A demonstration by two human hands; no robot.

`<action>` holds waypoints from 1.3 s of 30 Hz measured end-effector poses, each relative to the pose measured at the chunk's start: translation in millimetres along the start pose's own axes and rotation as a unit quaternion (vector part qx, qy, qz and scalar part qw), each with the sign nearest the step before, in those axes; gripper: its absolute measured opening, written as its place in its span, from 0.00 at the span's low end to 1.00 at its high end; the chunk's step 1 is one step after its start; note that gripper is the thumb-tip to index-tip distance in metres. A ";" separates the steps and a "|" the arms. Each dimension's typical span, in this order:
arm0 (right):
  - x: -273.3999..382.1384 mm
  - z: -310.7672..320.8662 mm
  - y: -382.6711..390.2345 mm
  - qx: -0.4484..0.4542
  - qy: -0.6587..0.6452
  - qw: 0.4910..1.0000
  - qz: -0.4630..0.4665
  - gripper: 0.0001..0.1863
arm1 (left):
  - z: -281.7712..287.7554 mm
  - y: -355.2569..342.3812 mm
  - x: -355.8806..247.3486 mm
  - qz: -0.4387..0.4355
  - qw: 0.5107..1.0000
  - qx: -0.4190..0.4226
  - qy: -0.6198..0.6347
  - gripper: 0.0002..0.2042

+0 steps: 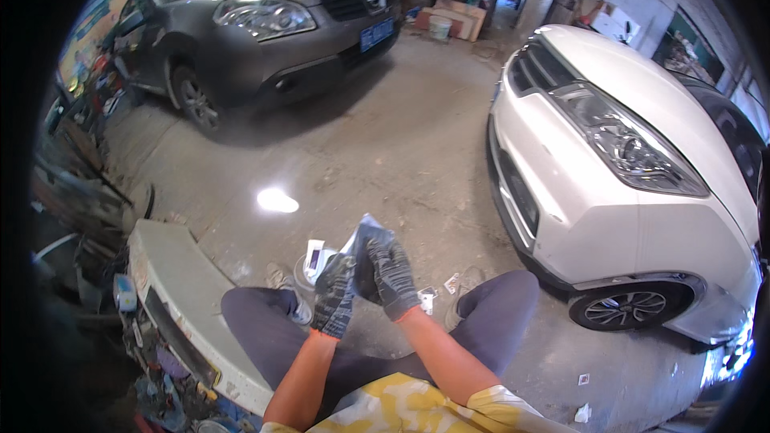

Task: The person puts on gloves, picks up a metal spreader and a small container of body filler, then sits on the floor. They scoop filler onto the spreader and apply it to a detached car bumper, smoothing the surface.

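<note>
Both my hands wear dark grey knit gloves with orange cuffs and meet in front of my knees. A thin grey sheet (pixel 370 229), pale on its upper part and darker lower down, is between them; what it is made of I cannot tell. My right hand (pixel 391 279) is closed on the sheet's right side. My left hand (pixel 334 295) is closed at its lower left, with the fingertips partly hidden. Just beyond the left glove is a white packet (pixel 315 256) with a dark patch, on or beside a round pale container that is mostly hidden.
A long pale car panel (pixel 188 273) lies by my left leg, with piled parts (pixel 164 377) beside it. A dark grey car (pixel 265 32) stands ahead left, a white car (pixel 585 144) close on the right. Paper scraps (pixel 427 301) lie on the concrete floor near my right foot.
</note>
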State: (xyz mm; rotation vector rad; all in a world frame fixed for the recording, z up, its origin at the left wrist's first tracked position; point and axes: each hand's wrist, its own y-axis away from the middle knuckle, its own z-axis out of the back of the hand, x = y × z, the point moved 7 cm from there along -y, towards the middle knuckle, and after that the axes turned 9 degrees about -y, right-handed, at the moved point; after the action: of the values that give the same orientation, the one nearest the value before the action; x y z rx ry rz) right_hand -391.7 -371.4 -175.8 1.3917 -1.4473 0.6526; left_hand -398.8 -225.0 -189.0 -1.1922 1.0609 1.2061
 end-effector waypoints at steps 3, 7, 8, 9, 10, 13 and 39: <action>-5.1 -1.1 -4.7 0.005 -0.162 0.987 -0.014 0.11 | -3.8 3.1 -34.5 -0.016 0.994 -0.019 -0.105 0.13; -12.1 6.3 -9.6 0.007 -0.162 0.987 -0.018 0.11 | -21.2 18.9 -31.1 0.152 0.983 0.080 0.069 0.13; -9.2 5.1 -10.9 0.049 -0.182 0.982 -0.003 0.11 | -24.2 21.5 -30.7 0.170 0.976 0.090 0.104 0.13; 8.8 15.3 -10.1 0.010 0.004 0.990 0.139 0.12 | -22.7 22.3 -32.8 0.155 0.980 0.085 0.089 0.13; 28.9 15.2 -2.9 0.004 0.173 0.939 0.296 0.13 | -22.0 22.7 -33.7 0.149 0.982 0.086 0.072 0.13; 27.5 21.6 -3.3 0.044 0.307 0.896 0.319 0.17 | -19.1 24.7 -31.3 0.164 0.980 0.112 -0.003 0.11; 33.9 3.2 23.8 -0.072 0.143 0.963 0.217 0.11 | -36.7 9.2 -58.7 -0.086 0.996 0.024 -0.008 0.27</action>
State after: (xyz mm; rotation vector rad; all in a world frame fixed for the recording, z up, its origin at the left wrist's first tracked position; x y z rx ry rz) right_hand -410.3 -383.7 -140.8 0.8277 -1.5378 0.9613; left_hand -412.1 -267.5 -135.2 -1.2087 0.9498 1.0485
